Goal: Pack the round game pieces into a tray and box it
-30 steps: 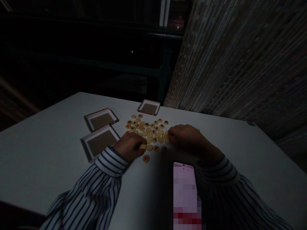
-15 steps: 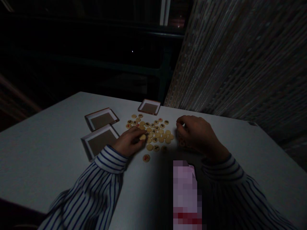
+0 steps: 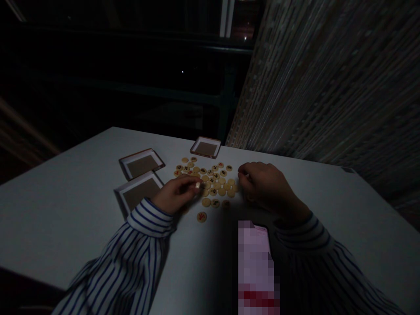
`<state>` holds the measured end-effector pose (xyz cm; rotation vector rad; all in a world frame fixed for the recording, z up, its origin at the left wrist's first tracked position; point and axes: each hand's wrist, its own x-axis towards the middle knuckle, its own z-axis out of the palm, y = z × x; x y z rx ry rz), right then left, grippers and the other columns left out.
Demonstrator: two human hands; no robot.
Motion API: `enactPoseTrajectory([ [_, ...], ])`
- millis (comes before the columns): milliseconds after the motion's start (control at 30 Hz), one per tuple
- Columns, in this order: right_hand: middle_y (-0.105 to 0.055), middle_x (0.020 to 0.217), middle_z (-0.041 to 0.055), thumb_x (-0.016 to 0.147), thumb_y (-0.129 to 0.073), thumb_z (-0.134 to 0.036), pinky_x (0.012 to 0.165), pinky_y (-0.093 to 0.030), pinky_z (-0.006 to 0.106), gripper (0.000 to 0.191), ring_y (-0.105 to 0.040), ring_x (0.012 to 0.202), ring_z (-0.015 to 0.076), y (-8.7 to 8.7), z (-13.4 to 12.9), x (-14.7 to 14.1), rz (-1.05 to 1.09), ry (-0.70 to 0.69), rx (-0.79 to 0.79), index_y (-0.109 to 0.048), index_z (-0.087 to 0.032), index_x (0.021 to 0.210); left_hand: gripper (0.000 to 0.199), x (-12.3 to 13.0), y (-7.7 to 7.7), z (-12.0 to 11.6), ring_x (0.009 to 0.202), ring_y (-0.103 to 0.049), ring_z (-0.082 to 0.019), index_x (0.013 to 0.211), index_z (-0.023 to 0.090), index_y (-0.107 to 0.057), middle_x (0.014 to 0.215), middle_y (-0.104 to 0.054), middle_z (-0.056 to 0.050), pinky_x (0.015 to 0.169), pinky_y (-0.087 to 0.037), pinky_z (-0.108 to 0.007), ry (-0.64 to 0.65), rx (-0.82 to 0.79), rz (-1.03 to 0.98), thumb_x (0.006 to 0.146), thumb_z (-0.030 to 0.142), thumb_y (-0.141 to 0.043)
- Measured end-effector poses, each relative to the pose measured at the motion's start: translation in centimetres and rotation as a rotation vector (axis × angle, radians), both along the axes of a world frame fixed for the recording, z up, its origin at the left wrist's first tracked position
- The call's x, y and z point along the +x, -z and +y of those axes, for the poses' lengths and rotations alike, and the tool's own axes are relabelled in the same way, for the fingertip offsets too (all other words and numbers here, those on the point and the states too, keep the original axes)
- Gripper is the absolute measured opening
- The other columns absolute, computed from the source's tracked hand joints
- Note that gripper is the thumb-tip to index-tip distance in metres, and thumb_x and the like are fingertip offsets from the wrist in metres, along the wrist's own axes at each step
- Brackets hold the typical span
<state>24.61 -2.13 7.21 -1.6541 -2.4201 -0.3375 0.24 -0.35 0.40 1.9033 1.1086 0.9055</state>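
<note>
Several round pale wooden pieces [image 3: 222, 191], some with red or black characters, lie spread over the middle of the white table. At their left edge, my left hand [image 3: 177, 192] pinches one round piece [image 3: 198, 185] on edge between thumb and fingers. To the right of the pieces is my right hand [image 3: 267, 186], fingers curled and thumb pressed to the fingertips, with a small pale bit showing there that is too dim to name. A piece with a red character [image 3: 201, 217] lies apart, nearest to me.
Two open box parts [image 3: 141, 164] [image 3: 123, 203] lie at the left, touching or overlapping. A smaller open box [image 3: 205, 147] sits behind the pieces. A phone [image 3: 257, 262] lies near me on the table [image 3: 82, 197]. A string curtain [image 3: 295, 78] hangs at the right.
The piece in my left hand has turned from lying nearly flat to standing on edge. My right hand has moved slightly left, and its fingers have closed further.
</note>
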Motion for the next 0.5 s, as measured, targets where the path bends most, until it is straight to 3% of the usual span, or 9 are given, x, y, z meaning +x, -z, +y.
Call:
enactPoseTrajectory([
  [167,-0.066,0.090,0.0066,0.086,-0.039,-0.028,0.068,-0.032,0.030,0.026,-0.057,0.081,0.0198,0.2,0.0,0.0,-0.004,-0.013,0.008,-0.060,-0.017,0.097,0.039,0.1,-0.3,-0.2,0.084,-0.063,-0.019,0.102,0.013,-0.057,0.090,-0.068,-0.007,0.083,-0.049,-0.037,-0.016,-0.148,-0.120,0.070,0.034,-0.059],
  [500,-0.066,0.089,0.0073,0.086,-0.039,-0.027,0.068,-0.031,0.029,0.025,-0.056,0.081,0.0197,0.4,0.0,-0.1,-0.025,-0.018,0.003,-0.060,-0.017,0.094,0.046,0.2,-1.1,-0.6,0.091,-0.063,-0.024,0.101,0.013,-0.061,0.096,-0.068,-0.010,0.083,-0.050,-0.038,-0.049,-0.185,-0.200,0.066,0.042,-0.065],
])
